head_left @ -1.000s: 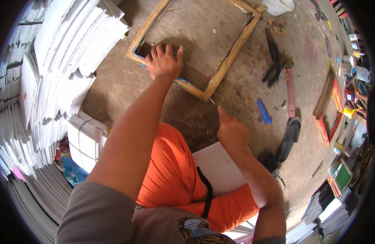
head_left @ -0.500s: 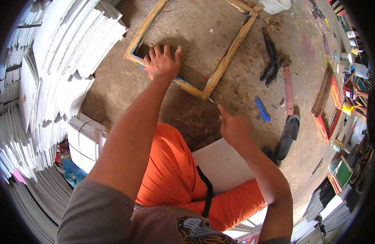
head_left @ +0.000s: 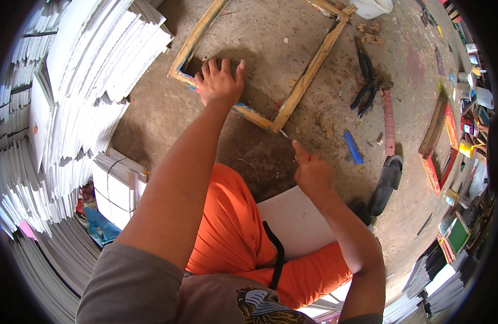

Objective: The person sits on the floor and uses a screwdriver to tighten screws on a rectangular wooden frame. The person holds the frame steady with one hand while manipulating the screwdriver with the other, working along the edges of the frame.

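- Since half a second earlier, my bare right forearm [head_left: 350, 232] had swung slightly inward.
- The rectangular, paint-stained wooden frame [head_left: 309, 74] lay ahead of me on the dusty brown floor [head_left: 249, 40].
- The long black pliers [head_left: 366, 67] lay right of it.
- My bare left hand [head_left: 219, 86] rested open, fingers spread, over the frame's near rail.
- My bare right hand [head_left: 316, 175] was closed around the slim, pale-shafted, red-handled tool [head_left: 283, 134], its tip at the frame's near corner.
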`<move>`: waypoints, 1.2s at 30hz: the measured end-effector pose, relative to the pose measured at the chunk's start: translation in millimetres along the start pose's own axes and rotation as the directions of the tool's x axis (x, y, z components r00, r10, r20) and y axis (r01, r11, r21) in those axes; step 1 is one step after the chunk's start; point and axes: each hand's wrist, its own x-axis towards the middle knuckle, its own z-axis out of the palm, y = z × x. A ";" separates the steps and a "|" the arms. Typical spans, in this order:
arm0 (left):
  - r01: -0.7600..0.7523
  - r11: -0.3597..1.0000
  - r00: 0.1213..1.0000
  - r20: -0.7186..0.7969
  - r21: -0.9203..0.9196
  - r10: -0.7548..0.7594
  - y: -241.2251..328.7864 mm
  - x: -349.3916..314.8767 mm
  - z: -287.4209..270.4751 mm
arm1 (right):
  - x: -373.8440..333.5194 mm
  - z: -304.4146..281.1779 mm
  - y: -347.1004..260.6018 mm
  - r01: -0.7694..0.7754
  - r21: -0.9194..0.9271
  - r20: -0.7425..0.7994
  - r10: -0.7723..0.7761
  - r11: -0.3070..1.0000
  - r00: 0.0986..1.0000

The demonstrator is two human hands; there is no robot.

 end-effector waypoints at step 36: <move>0.012 0.999 1.000 -0.007 -0.039 -0.012 -1.9 -0.4 -0.3 | -15.8 6.6 -25.5 -0.236 0.545 -0.018 0.293 0.805 0.956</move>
